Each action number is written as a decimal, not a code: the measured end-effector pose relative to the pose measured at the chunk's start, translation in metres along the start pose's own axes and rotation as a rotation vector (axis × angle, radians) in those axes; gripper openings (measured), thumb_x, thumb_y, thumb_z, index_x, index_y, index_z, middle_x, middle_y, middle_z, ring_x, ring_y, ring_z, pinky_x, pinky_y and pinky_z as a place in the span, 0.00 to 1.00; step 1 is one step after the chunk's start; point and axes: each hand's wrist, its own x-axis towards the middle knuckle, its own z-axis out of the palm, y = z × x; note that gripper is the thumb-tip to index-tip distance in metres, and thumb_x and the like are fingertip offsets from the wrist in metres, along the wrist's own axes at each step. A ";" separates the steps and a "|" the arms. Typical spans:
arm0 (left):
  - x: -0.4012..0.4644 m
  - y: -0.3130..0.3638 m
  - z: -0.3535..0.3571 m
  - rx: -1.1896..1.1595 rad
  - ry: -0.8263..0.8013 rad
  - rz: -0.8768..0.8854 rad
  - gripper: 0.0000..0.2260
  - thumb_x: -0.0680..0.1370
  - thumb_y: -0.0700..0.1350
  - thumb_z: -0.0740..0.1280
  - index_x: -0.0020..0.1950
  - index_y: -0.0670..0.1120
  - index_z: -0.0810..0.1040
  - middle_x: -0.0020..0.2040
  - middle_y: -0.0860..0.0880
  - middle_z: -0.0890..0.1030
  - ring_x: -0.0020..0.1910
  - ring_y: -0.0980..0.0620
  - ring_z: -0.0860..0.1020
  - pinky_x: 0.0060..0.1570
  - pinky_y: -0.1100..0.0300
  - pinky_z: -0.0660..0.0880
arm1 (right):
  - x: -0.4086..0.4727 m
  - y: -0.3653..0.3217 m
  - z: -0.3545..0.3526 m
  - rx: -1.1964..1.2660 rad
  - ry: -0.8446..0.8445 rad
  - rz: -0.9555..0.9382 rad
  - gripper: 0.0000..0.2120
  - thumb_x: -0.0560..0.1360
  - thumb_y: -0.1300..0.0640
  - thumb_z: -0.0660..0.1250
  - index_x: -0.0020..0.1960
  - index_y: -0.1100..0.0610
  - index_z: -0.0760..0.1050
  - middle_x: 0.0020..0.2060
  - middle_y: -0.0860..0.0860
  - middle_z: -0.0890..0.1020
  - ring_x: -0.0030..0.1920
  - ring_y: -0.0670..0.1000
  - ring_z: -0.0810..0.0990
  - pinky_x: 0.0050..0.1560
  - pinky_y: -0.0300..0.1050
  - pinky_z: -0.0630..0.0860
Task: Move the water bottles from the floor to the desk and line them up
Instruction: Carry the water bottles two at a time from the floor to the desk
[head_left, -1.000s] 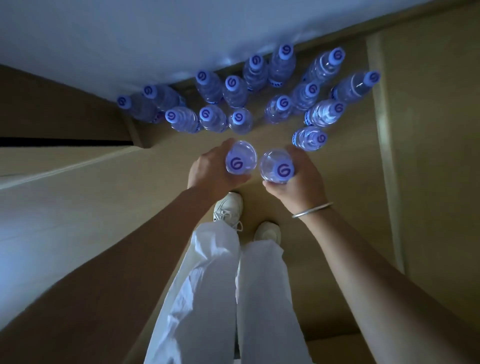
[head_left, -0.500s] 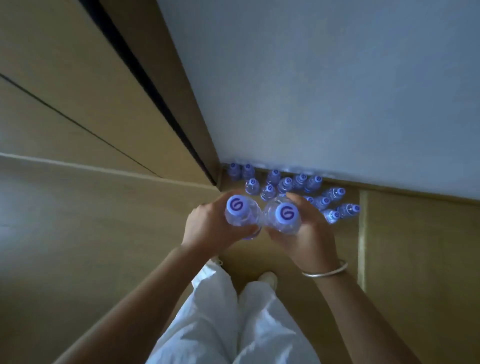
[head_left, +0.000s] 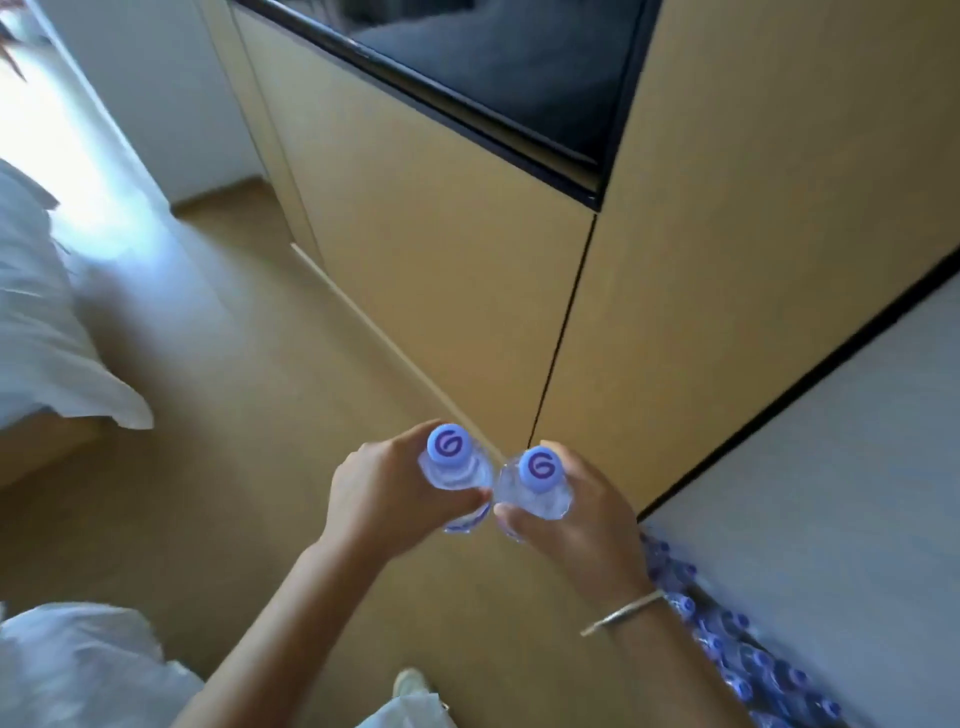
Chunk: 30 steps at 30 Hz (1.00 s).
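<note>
Clear plastic: two water bottles with pale blue caps, one in each hand, both carried above the wooden floor (head_left: 249, 395).
Left bottle (head_left: 453, 470): upright, long axis pointing up toward the camera, cap on top; the left hand (head_left: 387, 491) wraps its body from the left, fingers curled round it, thumb across the near side.
Right bottle (head_left: 537, 480): upright too, touching or just beside the left one; the right hand (head_left: 576, 512) grips it from the right, fingers curled round, thumb pressed on the near side.
Arms: both reach forward, wrists close together; a thin bangle (head_left: 623, 613) sits on the right wrist.
Bottles left behind (head_left: 727, 644): a blurred cluster on the floor at lower right, against the grey wall (head_left: 831, 493).
Desk: not plainly in view; tan cabinet fronts (head_left: 441, 249) stand ahead, so which hand is nearer to it I cannot tell.
Next move, as I judge: carry both upright to the desk and set them down side by side.
</note>
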 end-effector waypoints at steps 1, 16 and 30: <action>0.006 -0.018 -0.018 0.010 0.030 -0.028 0.17 0.58 0.62 0.66 0.43 0.59 0.74 0.33 0.56 0.78 0.36 0.52 0.76 0.36 0.62 0.73 | 0.011 -0.021 0.016 0.021 -0.025 -0.025 0.25 0.57 0.37 0.67 0.49 0.50 0.75 0.42 0.45 0.81 0.45 0.50 0.79 0.46 0.50 0.76; 0.085 -0.186 -0.149 0.007 0.302 -0.346 0.12 0.60 0.63 0.71 0.37 0.61 0.73 0.33 0.57 0.79 0.37 0.52 0.77 0.34 0.61 0.70 | 0.166 -0.178 0.187 -0.029 -0.363 -0.299 0.30 0.55 0.33 0.65 0.52 0.46 0.74 0.42 0.42 0.80 0.43 0.47 0.78 0.42 0.40 0.72; 0.291 -0.230 -0.219 -0.046 0.464 -0.549 0.14 0.58 0.65 0.68 0.38 0.59 0.75 0.33 0.58 0.78 0.39 0.52 0.77 0.34 0.61 0.68 | 0.413 -0.235 0.255 -0.127 -0.468 -0.414 0.26 0.62 0.44 0.75 0.58 0.49 0.75 0.48 0.46 0.81 0.49 0.50 0.78 0.47 0.41 0.72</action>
